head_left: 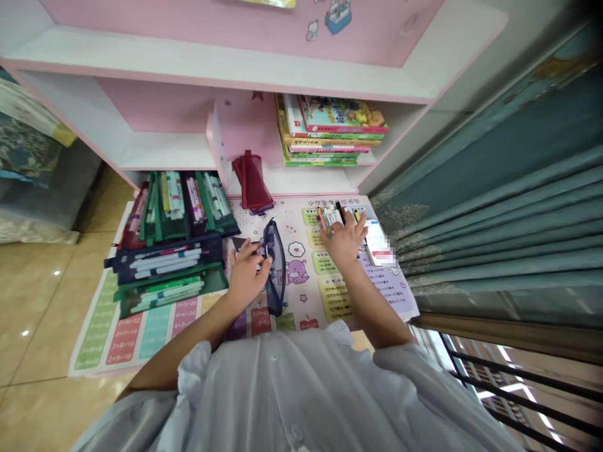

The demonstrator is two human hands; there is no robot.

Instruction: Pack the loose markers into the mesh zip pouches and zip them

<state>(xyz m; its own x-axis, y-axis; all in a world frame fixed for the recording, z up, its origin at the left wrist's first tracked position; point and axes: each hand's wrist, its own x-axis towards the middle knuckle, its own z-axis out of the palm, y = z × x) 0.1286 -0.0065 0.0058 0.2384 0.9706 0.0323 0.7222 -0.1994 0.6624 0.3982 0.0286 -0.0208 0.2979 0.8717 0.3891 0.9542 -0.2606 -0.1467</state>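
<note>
My left hand (245, 274) grips the edge of a dark blue mesh pencil pouch (276, 267), which stands tilted on a printed pink desk mat (301, 320). My right hand (343, 238) holds a bundle of coloured pens and markers (332, 216) above the mat's far part. Just to the right of that hand lies a smartphone (378, 242) with a lit screen, partly blurred. Whether the pouch holds anything is hard to see through the dark mesh.
Several green and navy pen pouches (172, 242) filled with markers lie stacked at the mat's left. A red mesh pouch (250, 182) stands behind, below a shelf of books (330, 129). A teal curtain (475, 213) hangs on the right; a tiled floor (38, 301) lies left.
</note>
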